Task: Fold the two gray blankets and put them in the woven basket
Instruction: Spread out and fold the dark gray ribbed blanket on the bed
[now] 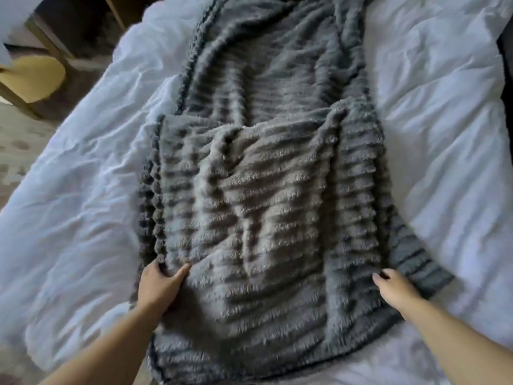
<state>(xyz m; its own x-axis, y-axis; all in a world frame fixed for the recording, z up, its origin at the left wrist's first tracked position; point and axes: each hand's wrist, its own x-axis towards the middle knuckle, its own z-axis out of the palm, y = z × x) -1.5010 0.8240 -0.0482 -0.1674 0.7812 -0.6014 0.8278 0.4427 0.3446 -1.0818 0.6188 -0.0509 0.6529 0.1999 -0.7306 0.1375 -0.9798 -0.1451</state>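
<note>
A gray ribbed fleece blanket (263,168) lies lengthwise down the middle of a white bed, its near end doubled over into a rough rectangle. My left hand (158,284) pinches the left edge of that folded part between thumb and fingers. On the right edge of the same fold my right hand (394,287) grips the fabric with its fingers curled under. Only this one blanket can be made out, and no woven basket is in view.
A wrinkled white duvet (83,218) covers the bed on both sides of the blanket. A yellow-seated wooden chair (30,79) stands at the upper left on patterned carpet (16,151). Something dark (506,65) sits at the right edge.
</note>
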